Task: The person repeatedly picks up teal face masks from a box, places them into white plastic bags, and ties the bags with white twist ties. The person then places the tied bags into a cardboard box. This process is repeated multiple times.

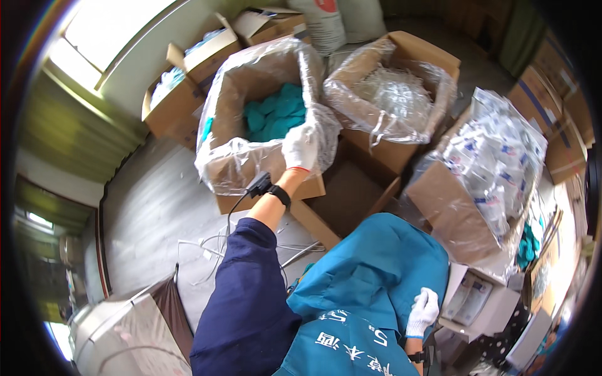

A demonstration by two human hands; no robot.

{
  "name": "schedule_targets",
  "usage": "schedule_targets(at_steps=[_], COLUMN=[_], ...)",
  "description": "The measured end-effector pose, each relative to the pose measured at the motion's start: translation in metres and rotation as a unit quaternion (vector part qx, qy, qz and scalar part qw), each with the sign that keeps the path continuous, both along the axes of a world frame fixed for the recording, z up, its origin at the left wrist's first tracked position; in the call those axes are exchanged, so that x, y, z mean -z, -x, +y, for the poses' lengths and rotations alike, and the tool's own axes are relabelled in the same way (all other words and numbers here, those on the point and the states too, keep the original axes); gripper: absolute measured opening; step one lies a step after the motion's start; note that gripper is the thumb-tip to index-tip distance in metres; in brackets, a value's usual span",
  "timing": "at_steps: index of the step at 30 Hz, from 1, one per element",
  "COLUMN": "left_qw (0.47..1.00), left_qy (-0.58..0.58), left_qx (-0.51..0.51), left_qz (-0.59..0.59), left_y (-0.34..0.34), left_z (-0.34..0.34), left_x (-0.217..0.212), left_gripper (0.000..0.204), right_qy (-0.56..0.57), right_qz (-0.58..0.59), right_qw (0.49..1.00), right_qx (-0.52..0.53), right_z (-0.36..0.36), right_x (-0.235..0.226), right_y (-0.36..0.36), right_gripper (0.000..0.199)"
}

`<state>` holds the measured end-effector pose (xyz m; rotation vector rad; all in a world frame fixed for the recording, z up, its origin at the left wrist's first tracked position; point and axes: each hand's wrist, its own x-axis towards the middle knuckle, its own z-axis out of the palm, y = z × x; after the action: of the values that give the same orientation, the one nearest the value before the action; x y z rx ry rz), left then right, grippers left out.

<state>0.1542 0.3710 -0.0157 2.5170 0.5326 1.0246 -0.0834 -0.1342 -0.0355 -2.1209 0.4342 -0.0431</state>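
Note:
My left hand (pixel 300 149), in a white knit glove, reaches to the near right rim of a cardboard box (pixel 241 169) lined with clear plastic. It touches or is just over the liner (pixel 323 135); its fingertips are hidden, so I cannot tell whether it grips anything. Inside that box lies a heap of teal cloth pieces (pixel 276 113), just beyond my fingers. My right hand (pixel 422 312), also in a white glove, is by the right side of my blue apron (pixel 376 269). Its fingers are curled in, and nothing shows in them.
A second lined box (pixel 338 81) holds clear plastic pieces (pixel 398 94). Between the boxes stands an open carton (pixel 348 182). To the right, a large box carries a pile of white packets (pixel 495 156), near a small white box (pixel 470 301). Cables (pixel 213 247) lie on the floor.

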Motion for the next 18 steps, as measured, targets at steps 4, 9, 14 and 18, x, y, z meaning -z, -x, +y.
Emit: schedule_targets(at_steps=[4, 9, 14, 18], left_qw=[0.977, 0.949, 0.919, 0.901], left_qy=[-0.125, -0.108, -0.079, -0.058], left_qx=[-0.160, -0.277, -0.284, -0.282], left_qz=[-0.058, 0.109, 0.262, 0.324], left_y=[0.054, 0.101, 0.098, 0.081], left_z=[0.127, 0.250, 0.299, 0.317], left_x=[-0.013, -0.008, -0.003, -0.003], left_gripper=[0.031, 0.049, 0.061, 0.067], right_qy=[0.087, 0.118, 0.152, 0.167], right_qz=[-0.012, -0.002, 0.005, 0.003], right_qw=[0.996, 0.993, 0.988, 0.985], right_qx=[-0.030, -0.032, -0.032, -0.037], right_z=[0.000, 0.013, 0.015, 0.024], right_x=[0.013, 0.010, 0.017, 0.012], right_y=[-0.011, -0.019, -0.024, -0.029], right_gripper=[0.017, 0.017, 0.015, 0.014])
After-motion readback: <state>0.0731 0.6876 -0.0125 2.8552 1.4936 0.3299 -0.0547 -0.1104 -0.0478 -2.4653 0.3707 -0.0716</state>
